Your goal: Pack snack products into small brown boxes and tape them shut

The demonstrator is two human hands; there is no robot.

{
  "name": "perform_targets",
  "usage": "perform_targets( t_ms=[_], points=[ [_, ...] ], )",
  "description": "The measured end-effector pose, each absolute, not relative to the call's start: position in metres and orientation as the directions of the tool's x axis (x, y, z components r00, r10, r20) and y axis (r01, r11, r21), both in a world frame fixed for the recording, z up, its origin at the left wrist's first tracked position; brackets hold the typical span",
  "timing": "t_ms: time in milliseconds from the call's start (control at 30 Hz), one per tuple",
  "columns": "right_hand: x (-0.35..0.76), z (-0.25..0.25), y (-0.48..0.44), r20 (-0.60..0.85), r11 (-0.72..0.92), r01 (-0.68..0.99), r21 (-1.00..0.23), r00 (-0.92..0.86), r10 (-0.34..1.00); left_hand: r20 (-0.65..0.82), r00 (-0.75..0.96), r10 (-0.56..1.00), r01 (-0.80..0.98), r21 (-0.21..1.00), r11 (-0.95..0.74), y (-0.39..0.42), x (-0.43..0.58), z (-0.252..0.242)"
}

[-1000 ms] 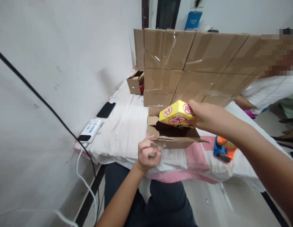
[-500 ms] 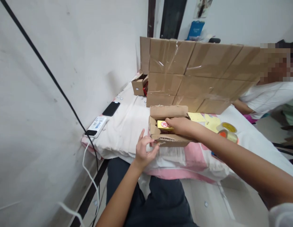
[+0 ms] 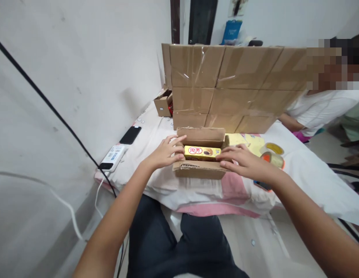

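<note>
A small open cardboard box [image 3: 197, 170] stands near the front of a table covered in white and pink cloth [image 3: 156, 154]. Inside it lies a yellow packet with red and white print [image 3: 201, 152]. My left hand [image 3: 165, 152] rests with spread fingers on the box's left end, fingertips by the side flap. At the right end my right hand [image 3: 240, 160] lies with its fingers stretched out, touching the packet's end and the front wall. Neither hand grips anything.
A wall of taped cardboard boxes [image 3: 234, 85] stands behind. A smaller open box [image 3: 163, 102] sits at the back left. A black phone [image 3: 130, 135] and a white power bank [image 3: 112, 156] with cables lie by the wall. Tape rolls [image 3: 272, 154] and a person in white [image 3: 321, 108] are at right.
My right hand carried the yellow packet down into the open box and let it go. My left hand moved from the front flap up to the box's left end.
</note>
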State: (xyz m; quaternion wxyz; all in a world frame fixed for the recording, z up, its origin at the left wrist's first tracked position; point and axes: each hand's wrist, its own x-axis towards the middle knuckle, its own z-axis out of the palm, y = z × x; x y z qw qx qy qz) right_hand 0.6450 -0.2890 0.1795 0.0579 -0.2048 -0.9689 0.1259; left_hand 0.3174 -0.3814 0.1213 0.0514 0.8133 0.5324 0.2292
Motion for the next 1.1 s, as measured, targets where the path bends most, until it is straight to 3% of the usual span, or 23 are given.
perform_targets(
  t_ms=[133,200,300,400,567,667,733,833,933,1100],
  points=[
    [0.639,0.160,-0.293,0.051,0.879,0.389,-0.274,-0.907,0.418,0.250,0.355,0.901,0.920,0.079,-0.384,-0.378,0.330,0.141],
    [0.638,0.153,-0.294,0.082,0.873,0.411,-0.263,-0.892,0.445,0.220,0.271,0.937,0.956,0.049,-0.288,-0.378,0.335,0.143],
    [0.639,0.148,-0.295,0.113,0.880,0.412,-0.237,-0.888,0.446,0.146,0.180,0.973,0.974,0.110,-0.196,-0.376,0.336,0.140],
    [0.639,0.148,-0.295,0.133,0.897,0.399,-0.189,-0.895,0.426,0.146,0.209,0.967,0.957,0.173,-0.233,-0.373,0.333,0.134],
    [0.642,0.139,-0.294,0.206,0.925,0.357,-0.128,-0.903,0.377,0.399,0.157,0.903,0.916,0.283,-0.285,-0.370,0.323,0.120],
    [0.647,0.127,-0.291,0.384,0.933,0.344,-0.100,-0.852,0.356,0.500,-0.013,0.866,0.877,0.422,-0.230,-0.368,0.316,0.114],
    [0.649,0.120,-0.289,0.528,0.927,0.362,-0.101,-0.770,0.358,0.483,-0.087,0.871,0.855,0.485,-0.183,-0.366,0.315,0.117],
    [0.649,0.112,-0.283,0.620,0.912,0.366,-0.188,-0.676,0.399,0.301,-0.131,0.944,0.896,0.444,-0.017,-0.362,0.321,0.137],
    [0.644,0.103,-0.276,0.610,0.870,0.324,-0.373,-0.621,0.492,0.086,-0.233,0.969,0.942,0.266,0.203,-0.354,0.334,0.163],
    [0.632,0.079,-0.273,0.569,0.737,0.282,-0.614,-0.489,0.661,0.050,-0.291,0.955,0.956,0.040,0.289,-0.336,0.354,0.172]
  ],
)
